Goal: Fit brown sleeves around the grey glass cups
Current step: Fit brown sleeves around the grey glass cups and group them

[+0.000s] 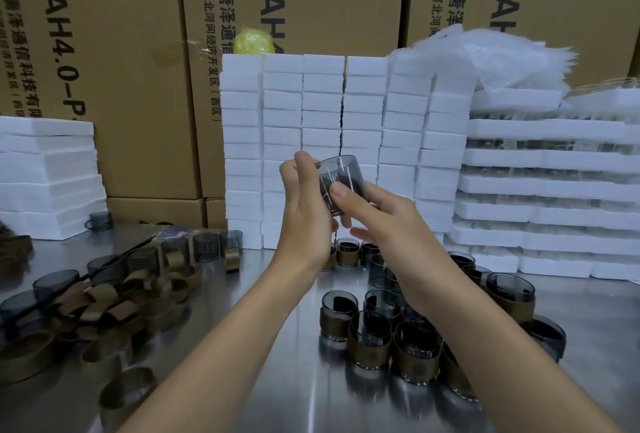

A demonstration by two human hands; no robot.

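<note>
One bare grey glass cup [341, 173] is pinched aloft between left hand [304, 204] and right hand [384, 221]; slick glass could slip onto the sleeved cups [415, 353] beneath, cracking some.

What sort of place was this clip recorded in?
Probably a packing or warehouse workbench: printed cardboard cartons stacked behind, piles of white foam trays, and many sleeved grey cups on a steel table.

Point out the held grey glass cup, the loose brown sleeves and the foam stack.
held grey glass cup [346, 171]: head view, side wall
loose brown sleeves [117, 311]: head view, middle sleeve
foam stack [322, 100]: head view, front face
</note>
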